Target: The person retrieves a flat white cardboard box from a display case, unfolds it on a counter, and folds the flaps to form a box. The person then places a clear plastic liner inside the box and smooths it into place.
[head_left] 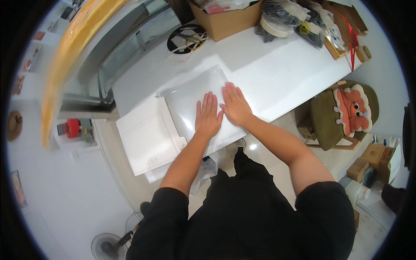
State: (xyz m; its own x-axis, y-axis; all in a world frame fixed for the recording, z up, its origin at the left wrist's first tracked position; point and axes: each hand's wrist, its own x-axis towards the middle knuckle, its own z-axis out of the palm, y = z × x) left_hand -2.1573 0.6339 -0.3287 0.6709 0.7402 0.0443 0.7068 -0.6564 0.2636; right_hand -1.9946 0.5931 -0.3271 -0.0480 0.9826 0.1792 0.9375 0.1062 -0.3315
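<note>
A clear, shiny flat plastic bag or sheet (184,104) lies on the white table (286,65). Flat on its right part rests my left hand (208,117), fingers stretched out and pointing away from me. Close beside it, my right hand (236,105) lies palm down along the sheet's right edge, its fingers also straight. The two thumbs nearly meet. Neither hand grips anything. To the left, next to the sheet, white flat panels or folders (149,130) are stacked, jutting past the table's near edge. Whether anything lies inside the plastic cannot be made out.
At the table's far side stand a cardboard box (229,24), a black round mat (186,39) with cords, and plastic-wrapped bundles (284,21). A green chair (325,117) with an orange cushion (354,110) is at right. A fan (110,247) stands lower left.
</note>
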